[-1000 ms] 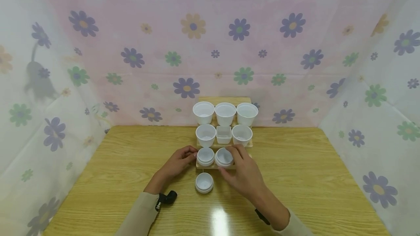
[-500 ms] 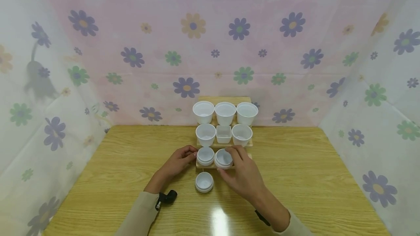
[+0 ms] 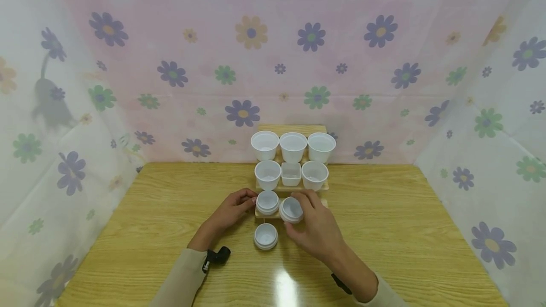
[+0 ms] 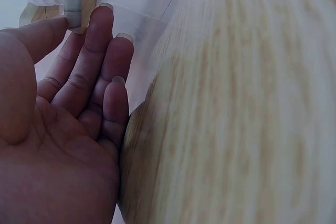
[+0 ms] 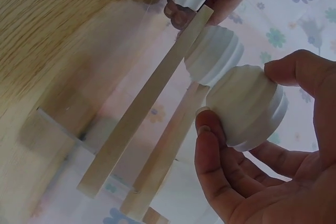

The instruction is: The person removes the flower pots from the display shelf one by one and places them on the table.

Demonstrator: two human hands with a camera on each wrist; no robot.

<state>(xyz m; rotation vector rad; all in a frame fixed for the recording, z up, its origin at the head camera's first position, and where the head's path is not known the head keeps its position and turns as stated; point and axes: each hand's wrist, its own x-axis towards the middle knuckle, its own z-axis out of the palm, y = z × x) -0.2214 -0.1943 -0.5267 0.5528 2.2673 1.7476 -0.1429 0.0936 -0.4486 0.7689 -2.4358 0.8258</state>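
Observation:
My right hand (image 3: 320, 231) pinches a small white ridged pot (image 3: 292, 213) between thumb and fingers at the front of a stepped wooden rack (image 3: 292, 130). The pot leans slightly; in the right wrist view the held pot (image 5: 244, 106) is beside another ridged pot, off the board edge. That other pot (image 3: 267, 203) stands at the left of the lowest step. At this step's left end, my left hand (image 3: 228, 211) holds the board, thumb on one side and fingers (image 4: 84, 74) on the other. A third ridged pot (image 3: 266, 237) sits on the table in front.
Three white round cups (image 3: 293, 148) line the top step. On the middle step a square cup (image 3: 291, 175) stands between two round cups. The rack has clear side panels. A flowered cloth wall (image 3: 170, 122) rises behind the wooden table (image 3: 405, 231).
My right hand has shifted its pot slightly toward me, to the front edge of the lowest step, and tilted it. The left hand has stayed in place.

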